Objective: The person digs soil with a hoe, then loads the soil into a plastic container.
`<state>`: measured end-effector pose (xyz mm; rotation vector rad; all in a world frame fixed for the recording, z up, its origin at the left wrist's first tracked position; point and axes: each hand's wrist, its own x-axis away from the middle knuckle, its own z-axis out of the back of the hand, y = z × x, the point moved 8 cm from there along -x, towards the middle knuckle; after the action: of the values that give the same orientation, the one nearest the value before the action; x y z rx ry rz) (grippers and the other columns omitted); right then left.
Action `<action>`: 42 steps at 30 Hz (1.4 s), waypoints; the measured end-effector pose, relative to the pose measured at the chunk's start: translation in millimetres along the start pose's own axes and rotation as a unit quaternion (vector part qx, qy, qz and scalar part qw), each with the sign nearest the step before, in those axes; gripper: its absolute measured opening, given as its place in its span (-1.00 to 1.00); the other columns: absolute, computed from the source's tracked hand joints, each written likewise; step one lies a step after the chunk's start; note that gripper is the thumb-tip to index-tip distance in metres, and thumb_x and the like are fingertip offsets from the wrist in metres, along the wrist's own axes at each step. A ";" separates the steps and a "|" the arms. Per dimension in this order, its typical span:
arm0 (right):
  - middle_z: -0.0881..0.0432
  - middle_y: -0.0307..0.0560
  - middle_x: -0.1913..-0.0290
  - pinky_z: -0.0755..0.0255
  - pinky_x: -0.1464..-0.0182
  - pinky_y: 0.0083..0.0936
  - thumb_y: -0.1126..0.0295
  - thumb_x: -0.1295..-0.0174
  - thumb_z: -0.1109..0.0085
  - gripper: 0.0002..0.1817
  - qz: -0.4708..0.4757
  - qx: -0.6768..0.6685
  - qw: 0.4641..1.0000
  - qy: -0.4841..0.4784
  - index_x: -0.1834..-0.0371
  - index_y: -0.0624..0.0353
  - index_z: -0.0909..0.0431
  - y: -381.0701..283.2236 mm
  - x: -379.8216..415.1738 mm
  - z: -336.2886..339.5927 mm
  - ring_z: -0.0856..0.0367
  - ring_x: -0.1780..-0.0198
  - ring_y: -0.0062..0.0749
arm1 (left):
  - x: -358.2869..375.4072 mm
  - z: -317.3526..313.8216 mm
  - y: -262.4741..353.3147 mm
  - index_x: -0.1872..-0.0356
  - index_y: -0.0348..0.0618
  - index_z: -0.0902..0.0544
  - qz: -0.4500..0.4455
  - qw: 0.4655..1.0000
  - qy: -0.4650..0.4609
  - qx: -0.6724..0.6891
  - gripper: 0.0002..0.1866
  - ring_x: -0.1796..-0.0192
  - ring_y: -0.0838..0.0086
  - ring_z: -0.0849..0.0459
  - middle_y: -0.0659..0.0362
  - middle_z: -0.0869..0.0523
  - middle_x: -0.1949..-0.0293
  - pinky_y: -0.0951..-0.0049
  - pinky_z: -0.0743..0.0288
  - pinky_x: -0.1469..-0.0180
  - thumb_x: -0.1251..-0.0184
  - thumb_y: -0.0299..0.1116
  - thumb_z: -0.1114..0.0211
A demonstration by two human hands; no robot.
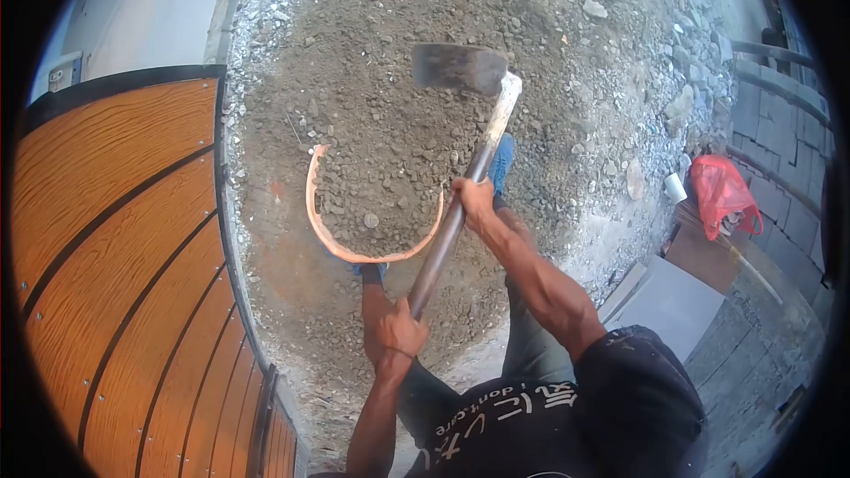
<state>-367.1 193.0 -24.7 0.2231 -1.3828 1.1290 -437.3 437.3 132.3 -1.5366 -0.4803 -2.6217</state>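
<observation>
hands (pixel 438 265) grip smooth-handled hoe (pixel 459 66) over coarse, perhaps damp gravel (pixel 381 124)

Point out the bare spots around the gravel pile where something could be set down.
Free: the grey slab right of the person, and the paving beyond it. Crowded: the gravel pile under the hoe, the orange pan filled with gravel, and the corner by the red bag. Both hands, left hand and right hand, grip the handle.

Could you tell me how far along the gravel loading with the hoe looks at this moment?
Done: the shallow orange pan already holds gravel. In hand: left hand and right hand grip the long wooden-handled hoe, its blade raised. Left: the large gravel heap lies mostly undisturbed.
</observation>
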 end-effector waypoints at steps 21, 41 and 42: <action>-0.49 -0.01 0.59 -0.43 0.59 -0.33 0.47 -0.04 -0.08 -0.85 -0.185 0.122 0.975 0.030 0.40 0.37 -0.47 162.1 22.0 -24.5 -0.49 0.65 -0.27 | 25.0 -5.1 -91.1 0.22 -0.42 -0.45 -0.030 0.995 -0.090 0.037 -0.69 0.29 -0.17 -0.66 -0.31 -0.64 0.43 -0.04 -0.53 0.18 0.00 -0.51 -0.26; -0.44 -0.03 0.60 -0.50 0.56 -0.29 0.56 0.01 -0.12 -0.90 -0.166 -0.081 0.982 -0.040 0.45 0.31 -0.41 225.1 242.2 -25.3 -0.50 0.63 -0.26 | 203.6 0.9 -225.9 0.25 -0.22 -0.49 0.008 0.999 -0.019 0.034 -0.64 0.32 -0.10 -0.67 -0.17 -0.67 0.39 0.03 -0.54 0.21 0.09 -0.30 -0.34; -0.44 -0.04 0.60 -0.50 0.56 -0.28 0.56 0.01 -0.13 -0.89 -0.151 -0.098 0.983 -0.031 0.44 0.30 -0.40 205.7 228.6 -13.3 -0.49 0.64 -0.27 | 193.8 9.9 -199.8 0.18 -0.24 -0.50 -0.013 0.998 -0.042 0.038 -0.59 0.30 -0.11 -0.67 -0.19 -0.67 0.36 0.04 -0.54 0.20 0.07 -0.27 -0.35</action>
<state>-555.6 418.0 68.1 0.3164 -1.4493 0.7367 -568.0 649.4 256.9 -1.6317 -0.6034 -2.5345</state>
